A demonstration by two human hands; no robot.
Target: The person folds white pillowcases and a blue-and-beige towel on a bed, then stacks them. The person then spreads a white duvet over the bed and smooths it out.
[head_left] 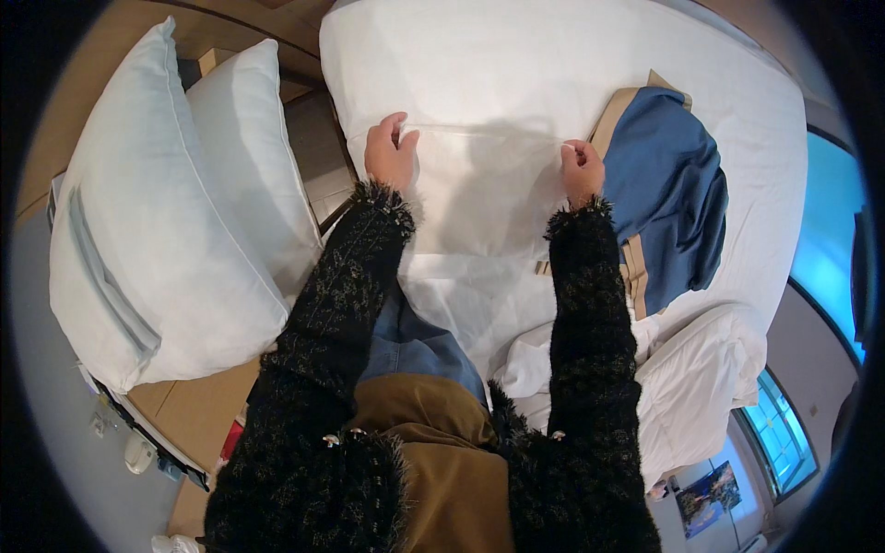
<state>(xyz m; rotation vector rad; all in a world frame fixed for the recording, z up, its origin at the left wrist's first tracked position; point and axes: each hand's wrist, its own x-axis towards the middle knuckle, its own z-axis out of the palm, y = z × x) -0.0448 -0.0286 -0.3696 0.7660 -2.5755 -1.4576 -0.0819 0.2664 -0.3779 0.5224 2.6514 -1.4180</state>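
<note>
A flat white cloth [489, 198], rectangular and much like a pillowcase, lies spread over the white bed in front of me. Its far edge runs as a straight line between my two hands. My left hand [391, 155] pinches the far left corner, with thumb and forefinger curved round the fabric. At the far right corner, my right hand [583, 172] is closed on the same edge, its fingertips pressed together. Just right of that hand lies a blue cloth with tan borders [659, 184], loosely folded. My shadow falls across the white cloth.
Two white pillows [175, 212] lean together on the left, over a brown wooden cabinet [198, 410]. The white mattress [516, 64] reaches away from me. A crumpled white duvet [701, 369] is heaped at the near right. Blue-lit windows [830, 230] stand beyond the bed.
</note>
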